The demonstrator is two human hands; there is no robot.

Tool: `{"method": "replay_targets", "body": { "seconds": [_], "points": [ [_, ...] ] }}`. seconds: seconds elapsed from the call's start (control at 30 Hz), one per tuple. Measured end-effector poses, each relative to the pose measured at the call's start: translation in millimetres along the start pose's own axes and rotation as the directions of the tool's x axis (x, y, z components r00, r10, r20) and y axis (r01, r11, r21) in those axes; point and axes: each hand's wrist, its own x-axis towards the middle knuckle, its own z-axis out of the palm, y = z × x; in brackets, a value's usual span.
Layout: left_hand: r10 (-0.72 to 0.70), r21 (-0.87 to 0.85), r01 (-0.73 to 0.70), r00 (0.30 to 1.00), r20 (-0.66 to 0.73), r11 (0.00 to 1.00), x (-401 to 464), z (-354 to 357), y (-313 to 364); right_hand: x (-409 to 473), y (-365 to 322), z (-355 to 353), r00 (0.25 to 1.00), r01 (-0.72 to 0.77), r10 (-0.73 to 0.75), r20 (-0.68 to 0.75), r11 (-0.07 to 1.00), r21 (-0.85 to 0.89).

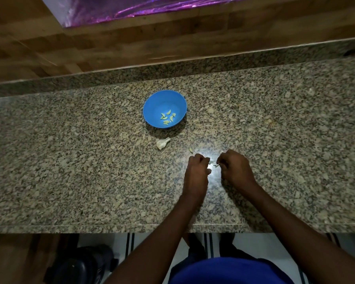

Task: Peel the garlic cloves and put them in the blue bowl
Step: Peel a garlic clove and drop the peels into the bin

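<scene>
Both forearms reach in from the near edge of the counter (70, 160), and the left hand (197, 171) and right hand (235, 170) meet with fingers curled, pinching a small garlic clove (214, 165) between them, its shape too small to read. Up and left of the hands sits the blue bowl (152, 111), peeled cloves (168, 117) inside, nearer the left hand. Between lies the garlic bulb (162, 142), its long axis and stem tip pointing up-right.
</scene>
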Motion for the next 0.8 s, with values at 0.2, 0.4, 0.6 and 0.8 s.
{"method": "replay_targets", "body": {
  "seconds": [0.2,0.4,0.6,0.8],
  "points": [
    [0.076,-0.007,-0.076,0.997,-0.012,0.997,-2,0,-12,3,3,-3,0.998,0.040,-0.042,0.048,0.998,0.042],
    [0.009,-0.048,-0.013,0.997,-0.083,0.999,3,5,-2,8,-2,3,0.997,0.048,-0.046,0.068,0.999,-0.020],
    [0.070,0.136,-0.074,0.997,0.032,0.988,-15,0,-9,-1,-1,2,0.999,-0.025,0.025,0.034,1.000,0.007],
    [-0.079,0.178,0.087,0.996,-0.053,0.980,-17,-16,-36,-16,5,-5,0.991,-0.130,0.133,-0.003,0.977,0.170]
  ]
}}
